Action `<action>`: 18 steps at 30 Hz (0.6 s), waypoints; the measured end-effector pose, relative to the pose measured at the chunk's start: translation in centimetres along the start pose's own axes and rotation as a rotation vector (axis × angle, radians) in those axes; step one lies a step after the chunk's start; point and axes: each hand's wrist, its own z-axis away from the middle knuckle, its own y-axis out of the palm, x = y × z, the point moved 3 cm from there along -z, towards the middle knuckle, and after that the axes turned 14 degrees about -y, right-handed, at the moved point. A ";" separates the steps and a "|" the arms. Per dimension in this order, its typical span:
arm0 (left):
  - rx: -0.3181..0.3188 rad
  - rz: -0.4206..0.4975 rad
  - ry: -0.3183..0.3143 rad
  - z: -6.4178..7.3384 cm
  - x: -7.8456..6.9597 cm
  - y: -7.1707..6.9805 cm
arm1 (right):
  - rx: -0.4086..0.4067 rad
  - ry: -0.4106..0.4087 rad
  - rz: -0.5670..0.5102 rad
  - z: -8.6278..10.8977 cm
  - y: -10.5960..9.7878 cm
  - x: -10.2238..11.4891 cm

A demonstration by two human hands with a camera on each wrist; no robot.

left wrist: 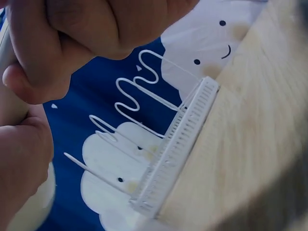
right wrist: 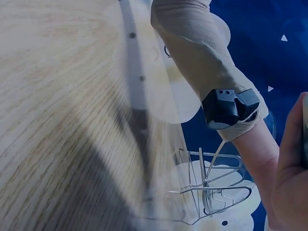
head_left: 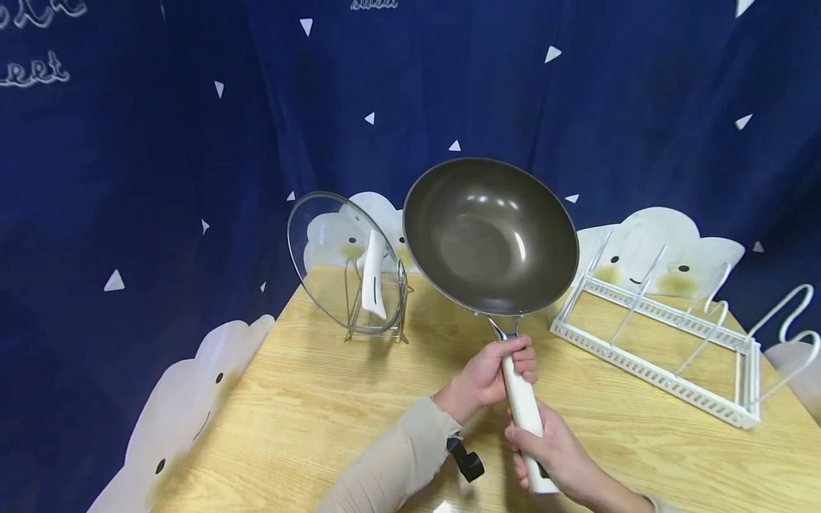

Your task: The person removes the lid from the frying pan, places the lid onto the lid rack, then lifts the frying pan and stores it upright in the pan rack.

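Note:
A deep frying pan (head_left: 490,239) with a dark brown inside is held up over the table, its bowl tilted toward me. My left hand (head_left: 490,374) grips the white handle (head_left: 524,406) just below the metal neck. Lower down, near the handle's end, my right hand (head_left: 551,452) grips it too. In the left wrist view, curled fingers (left wrist: 91,29) wrap the handle at the upper left. The right wrist view shows part of a hand (right wrist: 291,183) at its right edge; most of the handle lies out of that view.
At left, a glass lid (head_left: 321,263) with a white handle stands in a small wire rack (head_left: 400,303). A white rack (head_left: 667,385) with upright wire dividers lies at right on the wooden table (head_left: 256,434). A dark blue curtain (head_left: 410,85) hangs behind.

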 end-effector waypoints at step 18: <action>-0.335 -0.375 0.239 0.0 -0.9 1.5 | -0.140 0.102 0.241 -0.4 0.1 0.6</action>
